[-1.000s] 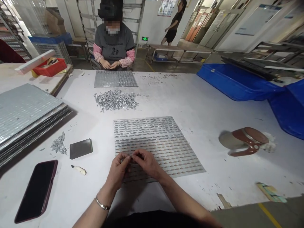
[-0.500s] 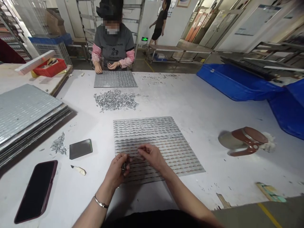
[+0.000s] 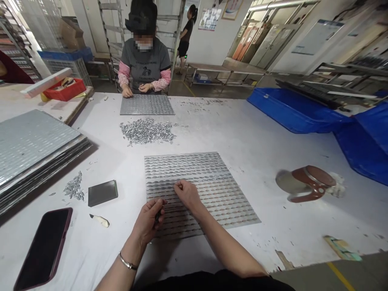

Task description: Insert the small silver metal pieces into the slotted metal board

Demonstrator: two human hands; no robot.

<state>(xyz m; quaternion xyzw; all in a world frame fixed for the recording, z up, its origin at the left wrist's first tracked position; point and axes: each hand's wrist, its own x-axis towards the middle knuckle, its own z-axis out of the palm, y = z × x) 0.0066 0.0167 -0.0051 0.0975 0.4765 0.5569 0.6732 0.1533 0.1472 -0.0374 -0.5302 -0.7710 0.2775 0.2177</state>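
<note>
A flat panel with rows of small silver leaf-shaped pieces lies on the table in front of me. The lower right rows show reddish-brown spots. My left hand is curled over the panel's left edge, with a few small dark silver pieces showing inside its fingers. Thumb and fingertips of my right hand are pinched together on a row left of the panel's middle. Whatever is in that pinch is too small to see. A large pile of silver leaf-shaped pieces lies beyond the panel, and a smaller pile to the left.
On the left are a stack of panels, a dark rectangular block, a small knife and a phone. A brown-lidded jug and blue trays are on the right. Across the table a co-worker handles another panel.
My right hand has shifted slightly left and up along the panel, still pinched. My left hand stays almost in place. In the background a walking person has moved left.
</note>
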